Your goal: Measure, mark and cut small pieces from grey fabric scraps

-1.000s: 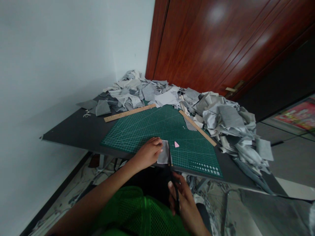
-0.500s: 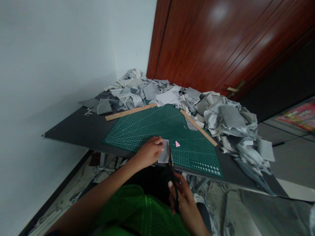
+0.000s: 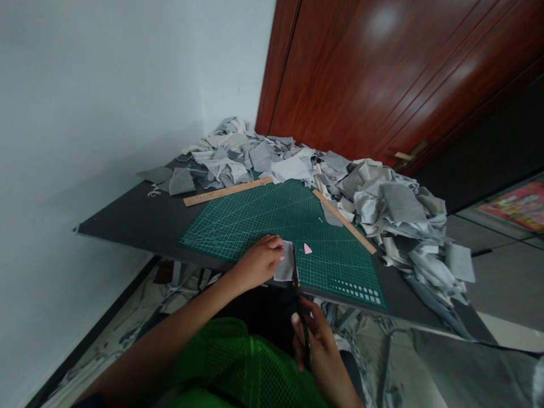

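Observation:
My left hand (image 3: 264,258) is closed at the left side of a small light-grey piece of fabric (image 3: 284,266), its fingers holding that edge at the front of the green cutting mat (image 3: 250,209). Black scissors (image 3: 296,272) are gripped by my right hand (image 3: 317,337), its fingers in the handles below the table edge. Their blades point away from me along the right edge of the fabric. Just right of the blade tips, a small pink triangular piece (image 3: 307,249), perhaps tailor's chalk, lies on the mat.
Two wooden rulers, a left one (image 3: 227,191) and a right one (image 3: 344,221), lie across the mat's edges. Heaped grey fabric scraps (image 3: 263,153) line the back of the dark table (image 3: 127,224); a taller pile (image 3: 395,204) stands at the right. Behind are a wall and a wooden door (image 3: 340,73).
The view has shifted very slightly. Both hands, the fabric and the scissors stay in almost the same place, with the scissors still along the fabric's right edge.

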Available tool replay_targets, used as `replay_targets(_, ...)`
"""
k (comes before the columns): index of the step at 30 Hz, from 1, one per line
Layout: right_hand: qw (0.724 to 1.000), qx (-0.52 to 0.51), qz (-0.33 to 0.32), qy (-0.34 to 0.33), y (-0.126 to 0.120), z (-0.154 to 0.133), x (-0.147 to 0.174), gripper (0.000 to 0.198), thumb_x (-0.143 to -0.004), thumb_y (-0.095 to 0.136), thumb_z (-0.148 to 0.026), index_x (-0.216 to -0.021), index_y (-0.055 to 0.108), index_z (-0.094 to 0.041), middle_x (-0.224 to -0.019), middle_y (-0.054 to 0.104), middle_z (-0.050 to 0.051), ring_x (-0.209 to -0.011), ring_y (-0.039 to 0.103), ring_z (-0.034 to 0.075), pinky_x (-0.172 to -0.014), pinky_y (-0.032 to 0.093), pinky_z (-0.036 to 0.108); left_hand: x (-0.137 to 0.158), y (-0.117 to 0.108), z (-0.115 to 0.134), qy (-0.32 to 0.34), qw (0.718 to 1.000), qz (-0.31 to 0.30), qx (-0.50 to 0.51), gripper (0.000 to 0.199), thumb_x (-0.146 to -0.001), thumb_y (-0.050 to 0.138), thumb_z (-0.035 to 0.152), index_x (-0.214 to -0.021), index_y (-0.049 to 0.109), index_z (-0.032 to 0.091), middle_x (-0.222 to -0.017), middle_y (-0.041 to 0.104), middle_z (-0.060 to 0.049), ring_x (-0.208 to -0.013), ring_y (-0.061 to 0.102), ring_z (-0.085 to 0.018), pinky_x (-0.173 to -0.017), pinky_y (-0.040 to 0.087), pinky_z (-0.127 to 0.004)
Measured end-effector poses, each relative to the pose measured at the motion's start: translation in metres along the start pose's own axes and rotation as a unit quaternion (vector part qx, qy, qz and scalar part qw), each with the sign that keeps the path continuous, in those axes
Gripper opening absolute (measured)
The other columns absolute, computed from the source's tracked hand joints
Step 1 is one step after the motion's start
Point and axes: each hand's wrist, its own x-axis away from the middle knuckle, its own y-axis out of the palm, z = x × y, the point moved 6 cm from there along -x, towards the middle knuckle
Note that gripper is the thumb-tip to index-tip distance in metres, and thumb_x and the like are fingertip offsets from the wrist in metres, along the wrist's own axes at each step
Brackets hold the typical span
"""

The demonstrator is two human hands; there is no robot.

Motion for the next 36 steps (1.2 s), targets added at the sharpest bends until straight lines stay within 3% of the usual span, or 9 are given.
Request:
replay_targets(9,1.000,-0.006,0.010,0.003,0.000,0.001,0.000,0.073,-0.084,0.070,-0.067,-0.136,0.047,-0.022,-0.063,0.050,-0.010,-0.039,0.038,0.006,-0.034,0.033,0.018,0.000,0.001,0.000,0.004,1.000,0.008,0.002,0.019,-0.097,0.055,0.014,-0.105,0.071,0.020,-0.121,0.066,-0.009,-0.125,0.057,-0.026,-0.114,0.043,-0.049)
replay_targets(17,0.996,-0.079,0.016,0.033,-0.009,0.012,0.001,0.064,-0.082,0.073,-0.065,-0.127,0.052,-0.024,-0.062,0.045,-0.011,-0.039,0.038,0.006,-0.031,0.031,0.015,0.001,-0.002,0.002,0.005,1.000,-0.017,-0.019,0.023,-0.093,0.061,0.017,-0.113,0.071,0.021,-0.130,0.064,-0.010,-0.132,0.054,-0.028,-0.116,0.041,-0.049)
replay_targets(19,0.995,-0.088,0.013,0.032,-0.013,0.015,0.002,0.063,-0.082,0.073,-0.065,-0.125,0.053,-0.024,-0.062,0.047,-0.010,-0.039,0.038,0.006,-0.031,0.031,0.015,0.004,-0.002,0.000,0.018,0.998,-0.061,-0.027,0.041,-0.085,0.076,0.033,-0.122,0.068,0.019,-0.141,0.059,-0.014,-0.140,0.047,-0.034,-0.118,0.037,-0.052)
replay_targets(21,0.994,-0.100,0.009,0.036,-0.015,0.018,0.004,0.064,-0.081,0.073,-0.066,-0.125,0.054,-0.023,-0.063,0.049,-0.010,-0.039,0.038,0.006,-0.031,0.031,0.015,0.008,0.000,-0.003,0.034,0.992,-0.117,-0.034,0.082,-0.067,0.088,0.055,-0.135,0.061,0.016,-0.152,0.051,-0.019,-0.147,0.037,-0.040,-0.121,0.031,-0.056)
replay_targets(23,0.993,-0.111,0.005,0.041,-0.016,0.021,0.004,0.066,-0.080,0.074,-0.066,-0.126,0.053,-0.023,-0.065,0.052,-0.008,-0.040,0.042,0.007,-0.031,0.033,0.016,0.012,0.001,-0.007,0.041,0.986,-0.151,-0.048,0.099,-0.061,0.090,0.058,-0.143,0.053,0.017,-0.158,0.044,-0.020,-0.151,0.032,-0.039,-0.123,0.026,-0.054)
replay_targets(32,0.991,-0.128,0.000,0.045,-0.013,0.019,0.008,0.066,-0.082,0.075,-0.063,-0.129,0.051,-0.023,-0.073,0.059,-0.005,-0.042,0.044,0.006,-0.033,0.035,0.016,0.022,0.002,0.007,0.088,0.979,-0.132,-0.130,0.072,-0.087,0.072,0.053,-0.145,0.053,0.015,-0.157,0.047,-0.016,-0.154,0.026,-0.033,-0.128,0.017,-0.050)
replay_targets(36,0.990,-0.132,-0.001,0.047,-0.013,0.018,0.010,0.070,-0.079,0.077,-0.063,-0.129,0.051,-0.022,-0.070,0.058,-0.006,-0.041,0.044,0.007,-0.032,0.036,0.017,0.027,0.010,0.011,0.117,0.967,-0.151,-0.171,0.068,-0.096,0.059,0.057,-0.146,0.052,0.013,-0.156,0.047,-0.016,-0.151,0.034,-0.028,-0.126,0.022,-0.043)
